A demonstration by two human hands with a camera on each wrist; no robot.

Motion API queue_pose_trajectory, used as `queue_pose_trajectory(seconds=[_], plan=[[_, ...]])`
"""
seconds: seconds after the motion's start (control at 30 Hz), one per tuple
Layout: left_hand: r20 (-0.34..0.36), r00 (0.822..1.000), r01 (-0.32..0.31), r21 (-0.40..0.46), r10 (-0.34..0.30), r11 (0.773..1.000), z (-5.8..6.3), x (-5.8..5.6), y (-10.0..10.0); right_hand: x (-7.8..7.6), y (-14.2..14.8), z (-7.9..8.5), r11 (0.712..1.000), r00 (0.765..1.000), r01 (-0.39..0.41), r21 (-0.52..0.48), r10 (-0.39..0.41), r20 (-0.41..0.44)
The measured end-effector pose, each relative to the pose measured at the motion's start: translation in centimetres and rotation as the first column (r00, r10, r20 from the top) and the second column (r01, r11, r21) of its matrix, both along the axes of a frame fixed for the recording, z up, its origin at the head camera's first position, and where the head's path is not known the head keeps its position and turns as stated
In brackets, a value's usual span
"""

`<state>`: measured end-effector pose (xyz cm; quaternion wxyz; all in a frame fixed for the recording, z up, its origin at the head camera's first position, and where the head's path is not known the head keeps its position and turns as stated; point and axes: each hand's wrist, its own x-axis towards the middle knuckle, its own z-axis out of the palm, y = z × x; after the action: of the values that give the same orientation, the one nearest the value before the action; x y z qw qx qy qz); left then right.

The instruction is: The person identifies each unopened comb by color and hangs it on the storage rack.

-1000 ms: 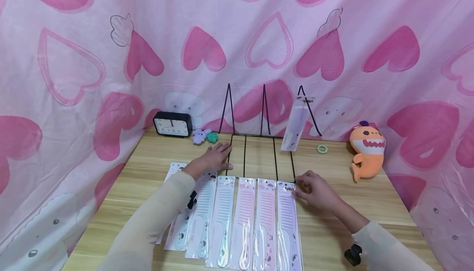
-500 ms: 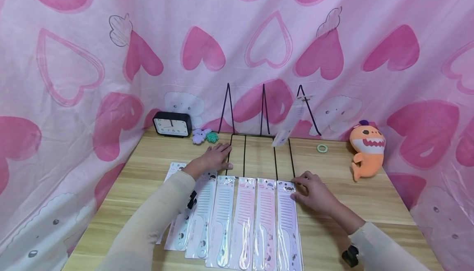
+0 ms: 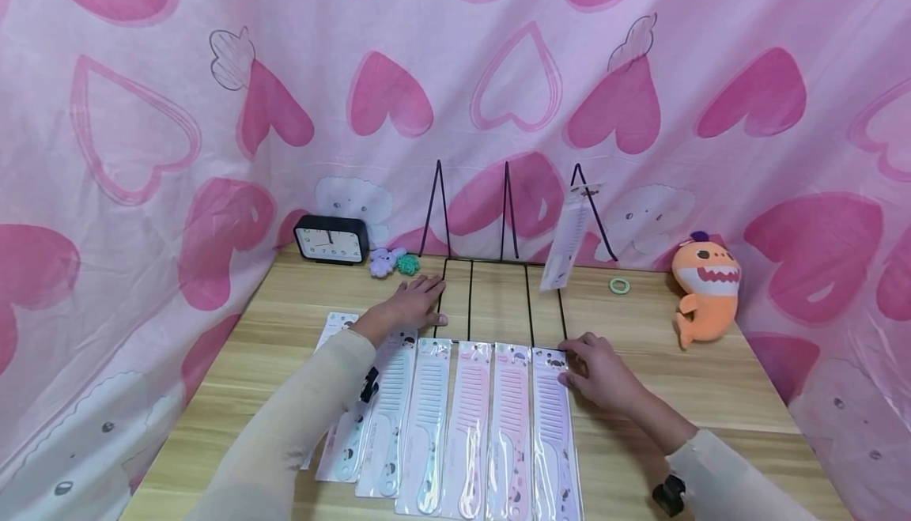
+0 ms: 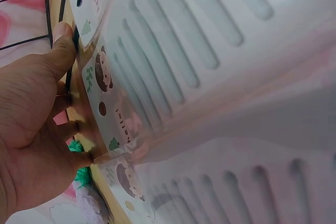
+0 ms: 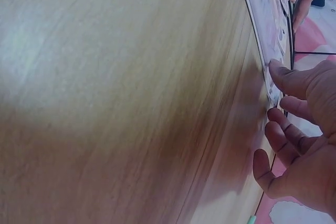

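Observation:
A black wire rack (image 3: 529, 307) stands on the table, its frame lying flat and its pointed hooks rising at the back. One packaged comb (image 3: 567, 238) hangs tilted from the right hook. Several more packaged combs lie in a row before the rack, among them a purple comb (image 3: 551, 426), a pink comb (image 3: 470, 426) and a blue comb (image 3: 427, 418). My left hand (image 3: 413, 303) rests with extended fingers at the rack's left side. My right hand (image 3: 601, 371) is at the rack's front right corner, fingers loosely bent, thumb (image 5: 286, 80) at the purple comb's package edge.
At the back left are a black clock (image 3: 331, 239), a small purple plush (image 3: 383, 262) and a green knitted piece (image 3: 408, 264). A pale green ring (image 3: 619, 287) and an orange shark plush (image 3: 706, 292) sit on the right. A heart-printed curtain (image 3: 391, 94) surrounds the table (image 3: 640, 450).
The hanging comb swung left and then back right. My right hand has shifted slightly left, while the left hand and the combs on the table stay put.

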<state>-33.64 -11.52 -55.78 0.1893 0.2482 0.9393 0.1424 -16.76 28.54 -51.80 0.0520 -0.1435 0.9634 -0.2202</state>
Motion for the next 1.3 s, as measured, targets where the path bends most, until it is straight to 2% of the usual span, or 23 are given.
queue_pose_trajectory(seconds=[0.3,0.57,0.87,1.3], plan=[[0.017,1.000,-0.014,0.002,0.014,1.000,0.3,0.2,0.1,0.2,-0.4,0.1,1.000,1.000,0.012,-0.028,-0.012,-0.018],[0.021,1.000,-0.017,-0.005,0.017,1.000,0.3,0.1,0.1,0.0,-0.7,0.0,0.998,0.999,0.045,-0.042,-0.045,0.012],[0.014,1.000,-0.014,0.007,0.014,1.000,0.3,0.3,0.1,0.0,-0.9,-0.4,0.986,0.997,0.064,-0.151,-0.057,0.053],[-0.002,1.000,-0.011,-0.003,0.011,1.000,0.4,0.5,0.1,0.2,-1.3,0.1,0.977,0.998,0.057,-0.207,-0.058,0.004]])
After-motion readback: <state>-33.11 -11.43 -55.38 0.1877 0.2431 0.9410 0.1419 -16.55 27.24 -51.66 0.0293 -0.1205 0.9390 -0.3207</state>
